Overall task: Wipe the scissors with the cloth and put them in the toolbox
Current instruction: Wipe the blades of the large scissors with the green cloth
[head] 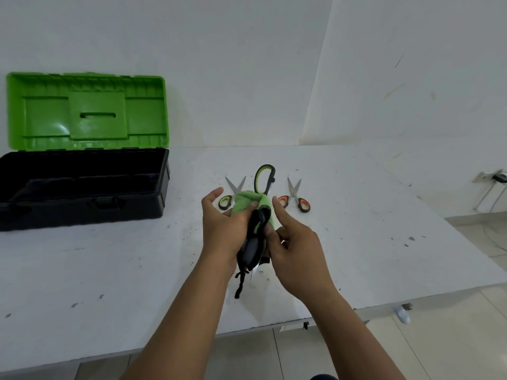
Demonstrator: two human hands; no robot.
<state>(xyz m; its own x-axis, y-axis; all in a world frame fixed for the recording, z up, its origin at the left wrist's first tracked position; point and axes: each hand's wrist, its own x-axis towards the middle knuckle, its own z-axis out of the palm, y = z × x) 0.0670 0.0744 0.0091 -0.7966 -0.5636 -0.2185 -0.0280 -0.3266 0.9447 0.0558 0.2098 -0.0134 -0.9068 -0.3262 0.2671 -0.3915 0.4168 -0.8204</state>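
I hold a pair of black-handled scissors point(253, 242) upright over the middle of the white table point(109, 270). My left hand point(222, 229) presses a green cloth point(247, 201) around their upper part. My right hand point(296, 250) grips the black handle from the right, index finger raised. A black cord point(239, 283) dangles below. The toolbox point(82, 187) stands open at the far left, black base and upright green lid point(87, 111). Its inside looks dark and I cannot make out what it holds.
Behind my hands lie small green-handled scissors point(225, 200), partly hidden by the cloth, a large green-and-black pair point(264, 176) and an orange-handled pair point(297, 197). The table's near edge runs diagonally to the right over tiled floor. A wall socket point(493, 178) with cables is far right.
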